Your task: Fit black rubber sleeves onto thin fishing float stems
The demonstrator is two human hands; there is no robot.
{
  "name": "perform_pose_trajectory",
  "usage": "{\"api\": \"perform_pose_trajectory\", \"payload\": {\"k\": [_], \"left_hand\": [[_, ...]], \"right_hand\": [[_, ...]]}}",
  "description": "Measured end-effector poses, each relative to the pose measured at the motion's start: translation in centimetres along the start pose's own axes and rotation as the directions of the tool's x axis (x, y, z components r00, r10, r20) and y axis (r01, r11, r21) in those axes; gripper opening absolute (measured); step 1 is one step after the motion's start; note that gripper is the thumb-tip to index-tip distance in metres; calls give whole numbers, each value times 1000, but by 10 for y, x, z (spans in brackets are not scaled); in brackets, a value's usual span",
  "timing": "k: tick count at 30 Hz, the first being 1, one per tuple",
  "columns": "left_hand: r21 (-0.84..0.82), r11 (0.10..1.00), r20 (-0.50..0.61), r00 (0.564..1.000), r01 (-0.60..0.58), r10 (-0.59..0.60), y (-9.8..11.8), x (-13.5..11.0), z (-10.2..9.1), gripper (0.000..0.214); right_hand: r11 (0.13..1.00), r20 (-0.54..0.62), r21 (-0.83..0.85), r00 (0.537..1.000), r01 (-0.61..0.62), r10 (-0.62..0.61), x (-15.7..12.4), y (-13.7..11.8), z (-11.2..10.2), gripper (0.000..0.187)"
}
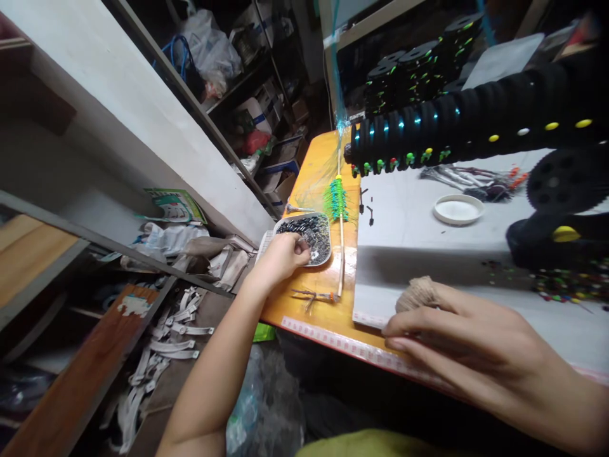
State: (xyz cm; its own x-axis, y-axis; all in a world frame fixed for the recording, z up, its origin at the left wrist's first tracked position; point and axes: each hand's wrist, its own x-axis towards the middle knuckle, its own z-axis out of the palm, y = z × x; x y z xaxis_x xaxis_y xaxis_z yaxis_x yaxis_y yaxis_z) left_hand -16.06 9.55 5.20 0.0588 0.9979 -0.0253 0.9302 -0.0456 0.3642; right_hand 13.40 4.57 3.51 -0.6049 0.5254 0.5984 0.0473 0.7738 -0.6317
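My left hand (285, 254) dips into a white tray (330, 252) at the table's left end. Its thumb and fingertips are pinched together over the many small dark and silvery pieces (311, 231) inside; whatever is between them is hidden. At the front edge of the white board, my right hand (480, 346) is closed around a tan ball of twine (415, 294), which shows above the fingers. Just right of the tray lies a thin wooden stick (341, 254) carrying a bundle of green and blue strands (337, 200).
A black ribbed roller (457, 124) with coloured beads reaches over the white board (394, 235). On the board are a round white lid (458, 209), grey strands with orange ends (476, 178) and scattered beads (571, 282). Cluttered shelves (266, 95) stand behind the yellow table (314, 152).
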Motion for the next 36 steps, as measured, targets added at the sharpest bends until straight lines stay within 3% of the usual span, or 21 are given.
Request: {"api": "perform_pose_trajectory", "payload": {"k": [3, 7, 14, 21, 36], "left_hand": [[2, 1000, 16, 1000, 15, -15, -4, -4, -3, 19], [-21, 1000, 19, 1000, 22, -22, -7, -6, -10, 10], [-30, 999, -68, 997, 36, -38, -15, -8, -26, 17], [-41, 999, 33, 999, -4, 5, -8, -8, -19, 18], [-87, 996, 62, 998, 36, -30, -18, -13, -23, 16]], "right_hand": [[1000, 27, 5, 1000, -7, 7, 1, -1, 0, 18], [1000, 27, 17, 1000, -10, 9, 1, -2, 1, 18], [1000, 73, -1, 997, 2, -2, 3, -4, -2, 17], [998, 53, 54, 998, -20, 17, -2, 2, 4, 15], [1000, 4, -26, 1000, 0, 1, 6, -5, -3, 15]]}}
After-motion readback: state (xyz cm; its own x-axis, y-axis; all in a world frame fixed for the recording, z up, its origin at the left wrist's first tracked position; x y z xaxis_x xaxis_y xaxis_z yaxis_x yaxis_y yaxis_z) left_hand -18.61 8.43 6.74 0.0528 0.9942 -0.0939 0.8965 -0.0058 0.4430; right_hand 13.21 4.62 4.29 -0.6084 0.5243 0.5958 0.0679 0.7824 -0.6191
